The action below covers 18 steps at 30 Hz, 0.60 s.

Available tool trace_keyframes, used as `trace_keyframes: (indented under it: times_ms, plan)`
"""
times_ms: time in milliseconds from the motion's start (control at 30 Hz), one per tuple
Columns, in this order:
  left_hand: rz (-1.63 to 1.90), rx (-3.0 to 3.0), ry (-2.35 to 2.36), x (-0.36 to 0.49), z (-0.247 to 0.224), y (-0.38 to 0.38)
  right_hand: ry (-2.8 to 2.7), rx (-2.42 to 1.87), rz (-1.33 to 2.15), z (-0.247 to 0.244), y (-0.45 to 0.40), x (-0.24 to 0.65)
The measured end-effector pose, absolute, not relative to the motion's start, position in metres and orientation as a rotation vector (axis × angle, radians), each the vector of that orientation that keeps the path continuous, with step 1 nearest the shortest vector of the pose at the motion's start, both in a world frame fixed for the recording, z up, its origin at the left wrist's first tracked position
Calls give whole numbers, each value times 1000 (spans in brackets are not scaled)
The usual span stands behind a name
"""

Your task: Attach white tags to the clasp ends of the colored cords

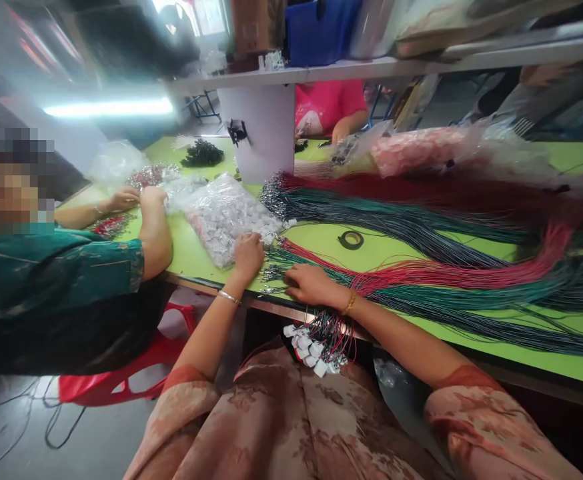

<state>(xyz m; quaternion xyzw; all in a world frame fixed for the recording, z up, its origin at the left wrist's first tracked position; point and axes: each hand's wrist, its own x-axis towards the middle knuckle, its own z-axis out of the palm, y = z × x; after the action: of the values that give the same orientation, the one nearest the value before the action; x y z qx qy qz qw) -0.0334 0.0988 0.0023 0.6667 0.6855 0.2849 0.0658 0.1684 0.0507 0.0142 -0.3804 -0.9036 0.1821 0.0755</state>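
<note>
My left hand [249, 257] is at the lower right edge of a clear plastic bag of white connectors [221, 217], its fingers bent together; what they grip is too small to tell. My right hand [314, 283] lies over the ends of the wire bundles, fingers curled around the tips of dark wires [275, 272]. Red wires [421, 273], green wires [411, 295] and dark wires [471, 325] stretch to the right from there. Wires with white connectors on their ends [311, 350] hang over the table edge at my lap.
A roll of black tape [350, 240] lies between the wire bundles. Another person in a green top [71, 267] works at the left, near a red stool [121, 377]. Across the table is a person in pink [329, 100]. A shelf [371, 72] spans above.
</note>
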Motion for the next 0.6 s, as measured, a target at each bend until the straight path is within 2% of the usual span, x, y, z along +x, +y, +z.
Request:
trace_keyframes:
  times_ms: [133, 433, 533, 600]
  plan:
    - [544, 2219, 2088, -30, -1, 103, -2709, -1152, 457, -3, 49, 164]
    - [484, 2380, 1964, -32, -6, 103, -2410, -1020, 727, -4, 61, 174]
    - [579, 2365, 1917, -32, -8, 104, -2248, -990, 944, -2, 64, 171]
    - [834, 2269, 1885, -33, -7, 103, -2116, -934, 1083, 1, 66, 166]
